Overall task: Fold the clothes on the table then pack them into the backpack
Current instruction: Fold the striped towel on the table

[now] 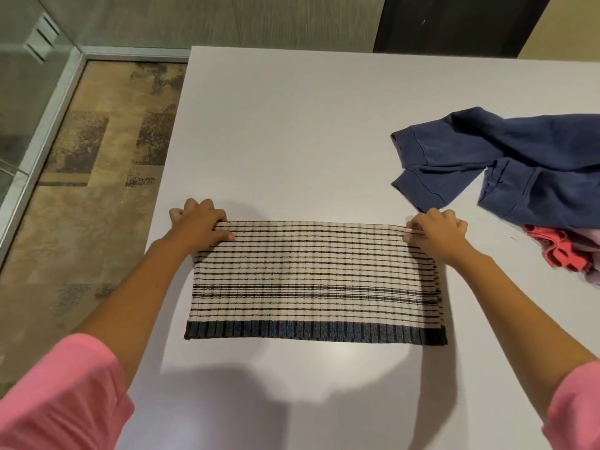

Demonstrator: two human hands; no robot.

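A cream garment with thin black stripes and a dark blue ribbed hem [315, 284] lies flat as a wide rectangle on the white table [292, 131]. My left hand [199, 224] pinches its far left corner, fingers curled over the top edge. At the far right corner, my right hand [436, 230] pinches the same edge. A crumpled navy sweatshirt [506, 164] lies at the right, both cuffs pointing left. Under it, at the frame's right edge, sit a coral pink garment [558, 251] and a pale lilac one [594, 274]. No backpack is in view.
The table's left edge runs close to my left hand, with patterned carpet [91, 177] below it. A glass partition with a metal frame [42, 102] stands at the far left. Bare tabletop spreads beyond the striped garment and in front of its hem.
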